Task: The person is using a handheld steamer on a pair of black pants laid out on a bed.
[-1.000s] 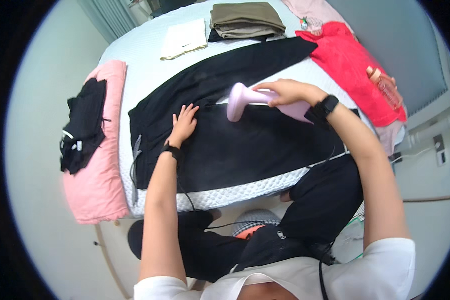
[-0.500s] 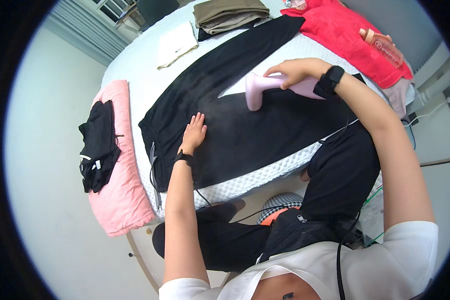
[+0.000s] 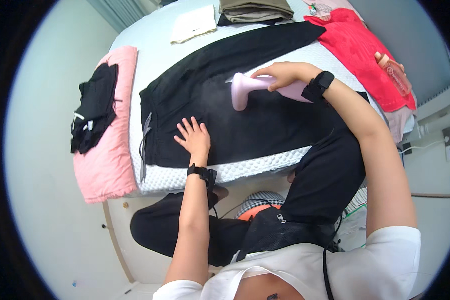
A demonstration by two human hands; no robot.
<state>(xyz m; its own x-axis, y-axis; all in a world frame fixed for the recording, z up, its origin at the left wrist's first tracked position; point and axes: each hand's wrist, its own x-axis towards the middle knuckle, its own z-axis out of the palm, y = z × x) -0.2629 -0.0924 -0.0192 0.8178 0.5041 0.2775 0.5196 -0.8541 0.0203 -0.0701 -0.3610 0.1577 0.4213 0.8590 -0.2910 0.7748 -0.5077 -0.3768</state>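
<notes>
Black trousers [image 3: 225,130] lie across the bed [image 3: 265,162], one lilac steamer [image 3: 257,84] hiding part.
Right hand [image 3: 285,76] curls around the steamer; left hand [image 3: 194,138], spread wide and empty, rests on the trousers. Around them: one white cloth [image 3: 194,24] at eleven o'clock, one folded stack [image 3: 257,11] at twelve, one red cloth [image 3: 350,45] bearing one bottle [image 3: 396,76] at two.

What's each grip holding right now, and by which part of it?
Right grip: the lilac steamer, by its narrow handle. Left grip: nothing held; it lies with fingers spread on the black trousers.
</notes>
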